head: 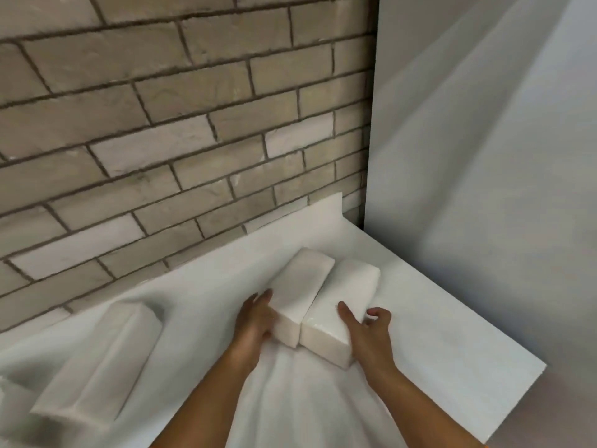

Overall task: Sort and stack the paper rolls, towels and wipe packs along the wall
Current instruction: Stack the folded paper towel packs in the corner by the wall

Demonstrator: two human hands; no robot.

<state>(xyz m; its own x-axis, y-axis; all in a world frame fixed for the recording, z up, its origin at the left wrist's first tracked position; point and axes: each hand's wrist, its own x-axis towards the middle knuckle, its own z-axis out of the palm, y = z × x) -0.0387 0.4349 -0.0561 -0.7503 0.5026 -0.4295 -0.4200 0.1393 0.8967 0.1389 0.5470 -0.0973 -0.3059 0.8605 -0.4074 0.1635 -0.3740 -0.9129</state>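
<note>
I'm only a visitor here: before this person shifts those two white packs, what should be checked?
1. Contact: left hand presses left pack on its side, ok.
2. Grip: right hand holds right pack, thumb on top, ok.
3. Alignment: both lie side by side, ok.
4. Room: bare white sheet before the brick wall, ok.
5. Clearance: third pack lies apart, far left, ok.
6. Contents: cannot tell, blurred.
</note>
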